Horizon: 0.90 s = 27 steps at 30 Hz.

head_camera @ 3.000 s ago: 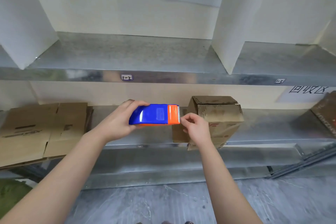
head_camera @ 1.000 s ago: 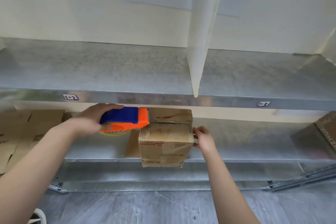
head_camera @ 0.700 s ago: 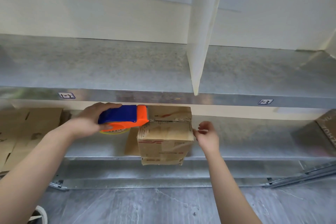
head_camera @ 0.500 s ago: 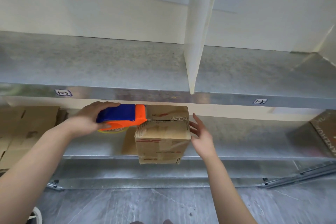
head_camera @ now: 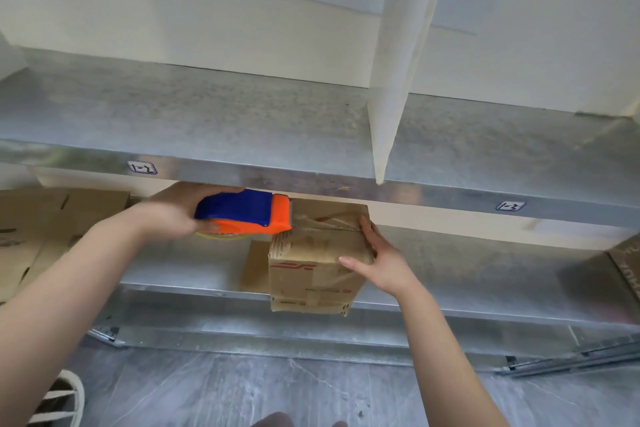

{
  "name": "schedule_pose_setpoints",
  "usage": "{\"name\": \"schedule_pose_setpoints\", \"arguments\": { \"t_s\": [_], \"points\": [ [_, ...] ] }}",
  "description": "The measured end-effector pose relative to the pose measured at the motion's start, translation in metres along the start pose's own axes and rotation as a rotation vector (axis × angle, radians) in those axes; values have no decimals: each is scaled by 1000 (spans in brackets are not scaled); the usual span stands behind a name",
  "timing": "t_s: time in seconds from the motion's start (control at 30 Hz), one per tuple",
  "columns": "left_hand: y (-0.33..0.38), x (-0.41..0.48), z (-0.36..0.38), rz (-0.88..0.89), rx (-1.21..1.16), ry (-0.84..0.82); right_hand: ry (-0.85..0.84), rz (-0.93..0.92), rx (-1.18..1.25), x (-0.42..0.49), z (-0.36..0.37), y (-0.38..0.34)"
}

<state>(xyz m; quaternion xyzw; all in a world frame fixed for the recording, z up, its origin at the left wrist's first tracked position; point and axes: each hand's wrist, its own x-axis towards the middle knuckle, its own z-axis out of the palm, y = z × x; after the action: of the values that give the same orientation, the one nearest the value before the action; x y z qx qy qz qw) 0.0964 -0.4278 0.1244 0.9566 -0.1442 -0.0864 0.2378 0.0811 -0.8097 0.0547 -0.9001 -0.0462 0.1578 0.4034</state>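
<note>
Moved: right hand (head_camera: 377, 260) now flat against box (head_camera: 311, 263) right side; left hand (head_camera: 180, 215) grips dispenser (head_camera: 242, 213) at box's top-left. Box: likely light, stiff cardboard; hold by sides.

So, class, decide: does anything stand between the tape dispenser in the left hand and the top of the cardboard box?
Nothing visible does. The tape dispenser, gripped by the left hand, meets the cardboard box at its top left edge; the right hand rests on the box's right side.
</note>
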Motion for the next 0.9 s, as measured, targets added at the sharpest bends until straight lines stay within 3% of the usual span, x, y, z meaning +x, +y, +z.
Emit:
{"name": "schedule_pose_setpoints", "arguments": {
  "t_s": [0.5,0.9],
  "points": [
    [-58,-39,-20,24,15,101,-27,97,103,5,-1,-4],
    [-65,-21,4,-67,142,-53,-7,120,139,6,3,-2]
  ]
}}
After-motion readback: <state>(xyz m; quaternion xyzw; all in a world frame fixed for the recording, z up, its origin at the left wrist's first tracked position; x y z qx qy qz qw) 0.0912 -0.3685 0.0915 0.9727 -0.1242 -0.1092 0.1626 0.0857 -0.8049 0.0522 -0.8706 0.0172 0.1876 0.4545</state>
